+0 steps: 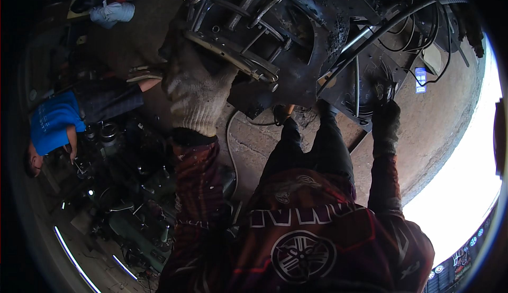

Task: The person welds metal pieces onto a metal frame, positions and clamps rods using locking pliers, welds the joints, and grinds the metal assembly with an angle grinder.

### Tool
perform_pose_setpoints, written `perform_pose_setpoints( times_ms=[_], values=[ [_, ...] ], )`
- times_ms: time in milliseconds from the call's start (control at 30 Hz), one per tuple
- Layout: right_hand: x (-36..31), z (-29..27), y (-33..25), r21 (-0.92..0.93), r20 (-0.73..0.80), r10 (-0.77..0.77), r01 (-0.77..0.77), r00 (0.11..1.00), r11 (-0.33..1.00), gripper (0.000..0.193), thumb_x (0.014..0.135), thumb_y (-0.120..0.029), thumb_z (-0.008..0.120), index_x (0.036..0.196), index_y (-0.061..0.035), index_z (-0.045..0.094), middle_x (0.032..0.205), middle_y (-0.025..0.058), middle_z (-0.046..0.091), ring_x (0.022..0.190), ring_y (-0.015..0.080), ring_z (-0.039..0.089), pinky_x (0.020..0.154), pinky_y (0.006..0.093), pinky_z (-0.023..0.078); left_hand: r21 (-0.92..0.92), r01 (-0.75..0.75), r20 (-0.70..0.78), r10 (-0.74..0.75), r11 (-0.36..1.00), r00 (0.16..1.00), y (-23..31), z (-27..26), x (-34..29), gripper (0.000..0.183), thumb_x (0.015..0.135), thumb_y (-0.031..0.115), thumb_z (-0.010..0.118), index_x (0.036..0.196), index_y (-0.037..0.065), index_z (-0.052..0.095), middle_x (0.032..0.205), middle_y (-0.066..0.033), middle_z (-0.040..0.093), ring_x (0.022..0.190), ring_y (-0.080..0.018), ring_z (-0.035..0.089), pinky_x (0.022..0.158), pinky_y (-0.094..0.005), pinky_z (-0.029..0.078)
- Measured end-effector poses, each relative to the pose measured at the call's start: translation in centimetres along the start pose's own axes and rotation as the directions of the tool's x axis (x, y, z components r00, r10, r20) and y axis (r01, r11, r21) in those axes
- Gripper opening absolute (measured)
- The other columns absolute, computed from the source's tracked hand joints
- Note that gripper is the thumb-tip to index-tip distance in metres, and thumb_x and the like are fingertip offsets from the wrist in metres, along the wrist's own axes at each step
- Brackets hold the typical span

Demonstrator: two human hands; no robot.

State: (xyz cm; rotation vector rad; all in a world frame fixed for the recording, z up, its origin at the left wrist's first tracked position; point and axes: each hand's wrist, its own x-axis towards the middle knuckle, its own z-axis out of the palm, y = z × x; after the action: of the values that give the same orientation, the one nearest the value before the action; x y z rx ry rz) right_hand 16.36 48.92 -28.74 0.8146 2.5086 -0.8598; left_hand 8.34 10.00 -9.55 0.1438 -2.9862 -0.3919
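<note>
My left hand (198, 94), in a pale knit work glove, is closed at the lower left corner of a dark metal workpiece. Its fingers bend around a pair of locking pliers (233, 57) with an adjusting screw at the end, and are partly hidden by shadow. Metal bars and a curved frame (248, 15) lie on a dark steel plate (296, 84) just beyond. On the right, my gloved right hand (386, 118) is closed at the table's edge beside several thin rods or wires (387, 76). Shadow hides what its fingers grip.
Black cables (410, 39) loop over the table's right side. A hose (229, 139) runs on the floor. At the left, a person in a blue shirt (55, 121) is near dark green machinery (140, 229). A blue-and-white packet (420, 80) lies to the right.
</note>
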Motion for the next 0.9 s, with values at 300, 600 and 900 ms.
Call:
perform_pose_setpoints(
  times_ms=[300,600,900],
  values=[
    [-3.5,-5.0,-14.5,0.135,-0.055,-0.908,0.904,0.416,0.406,0.046,0.090,-0.017,0.067,0.131,-0.0007,0.055,0.108,0.0163,0.070,0.103,0.0296,0.070,0.084,0.0412,0.056,0.041,0.022,0.018,-0.023,0.999,1.000,-0.9,0.2,-0.2,0.109,0.072,0.055,0.082,0.147,-0.007,0.032,0.142,-0.0298,0.048,0.131,-0.0420,0.051,0.108,-0.0499,0.043],
    [2.6,-2.5,-21.7,-0.192,-0.044,-0.988,0.971,-0.150,-0.138,0.054,0.077,-0.012,0.076,0.128,-0.0061,0.060,0.104,0.0127,0.069,0.081,0.0316,0.067,0.071,0.0395,0.057,0.152,0.024,-0.011,-0.022,0.988,1.000,-1.5,-0.1,-0.9,0.109,0.075,0.060,0.078,0.148,-0.007,0.032,0.136,-0.0296,0.054,0.124,-0.0424,0.056,0.103,-0.0501,0.047],
    [-0.3,-3.8,-23.7,-0.196,0.110,-0.992,0.977,-0.059,-0.080,0.054,0.083,-0.022,0.068,0.134,-0.0069,0.059,0.114,0.0130,0.068,0.098,0.0320,0.068,0.087,0.0424,0.055,0.200,0.000,-0.070,0.014,0.980,0.997,-0.7,-0.1,-0.5,0.103,0.075,0.058,0.079,0.142,-0.008,0.038,0.128,-0.0304,0.057,0.116,-0.0424,0.061,0.097,-0.0514,0.052]
  ],
)
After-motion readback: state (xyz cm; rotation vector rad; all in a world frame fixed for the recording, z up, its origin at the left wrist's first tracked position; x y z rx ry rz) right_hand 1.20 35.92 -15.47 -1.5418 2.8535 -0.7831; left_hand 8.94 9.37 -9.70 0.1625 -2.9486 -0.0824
